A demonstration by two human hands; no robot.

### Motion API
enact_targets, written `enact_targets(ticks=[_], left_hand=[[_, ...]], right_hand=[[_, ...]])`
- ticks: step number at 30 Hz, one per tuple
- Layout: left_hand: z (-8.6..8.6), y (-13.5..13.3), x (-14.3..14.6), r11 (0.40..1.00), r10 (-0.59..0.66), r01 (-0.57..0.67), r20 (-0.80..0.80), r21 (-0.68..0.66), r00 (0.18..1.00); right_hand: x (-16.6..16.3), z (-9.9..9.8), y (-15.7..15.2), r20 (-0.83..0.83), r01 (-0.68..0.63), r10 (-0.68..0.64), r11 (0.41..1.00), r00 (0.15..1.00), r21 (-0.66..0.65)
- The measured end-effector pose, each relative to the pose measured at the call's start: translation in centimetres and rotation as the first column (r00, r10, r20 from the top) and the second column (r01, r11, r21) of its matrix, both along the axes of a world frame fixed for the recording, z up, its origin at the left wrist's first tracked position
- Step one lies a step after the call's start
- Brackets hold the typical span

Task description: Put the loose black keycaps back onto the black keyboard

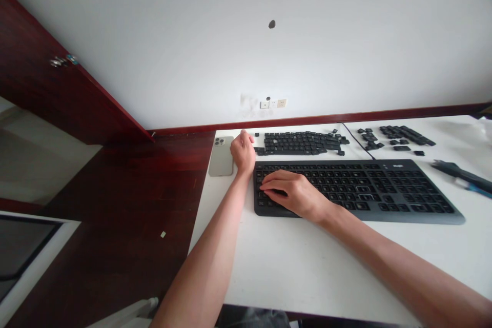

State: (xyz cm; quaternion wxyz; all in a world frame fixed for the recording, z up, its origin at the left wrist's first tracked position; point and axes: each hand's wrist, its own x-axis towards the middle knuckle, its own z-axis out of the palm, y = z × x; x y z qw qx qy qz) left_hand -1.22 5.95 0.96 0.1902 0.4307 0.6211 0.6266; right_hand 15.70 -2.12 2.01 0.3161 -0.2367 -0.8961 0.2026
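Note:
A black keyboard (330,210) lies on the white table, its key positions showing bare sockets with the caps off. Over its left end is my right hand (295,192), thumb and fingertips brought together low against the key positions; whatever is between them is too small to make out. My left hand (243,152) rests at the keyboard's upper left corner, fingers curled inward, and its grip is hidden from view. Just behind the keyboard sit rows of loose black keycaps (294,143), close to the left hand. A grey phone (221,159) lies to the left of that hand.
More loose keycaps (407,134) are spread at the back right. A dark tool-like object (463,173) with a blue part lies at the right. The keyboard's cable (357,139) runs to the table's back edge. Wall sockets (273,104) and a red door (57,77) stand beyond.

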Motion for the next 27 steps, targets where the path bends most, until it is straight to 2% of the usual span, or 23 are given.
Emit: enact_targets(ticks=[3, 14, 22, 27], left_hand=[[-0.12, 0.05, -0.05, 1.000, -0.003, 0.003, -0.004, 0.013, 1.000], [-0.06, 0.11, 0.01, 1.000, 0.003, -0.003, 0.010, -0.008, 1.000], [-0.16, 0.10, -0.13, 1.000, -0.006, 0.006, -0.030, -0.009, 1.000], [-0.12, 0.01, -0.11, 1.000, -0.011, 0.011, -0.026, -0.006, 1.000]], right_hand=[[-0.14, 0.04, -0.10, 0.018, -0.003, 0.003, 1.000, 1.000, 0.028], [-0.19, -0.17, -0.30, 0.007, 0.030, -0.030, 0.999, 1.000, -0.017], [-0.05, 0.17, -0.45, -0.021, 0.093, -0.096, 0.987, 0.995, -0.130], [-0.15, 0.05, -0.41, -0.011, 0.082, -0.083, 0.993, 0.996, -0.087]])
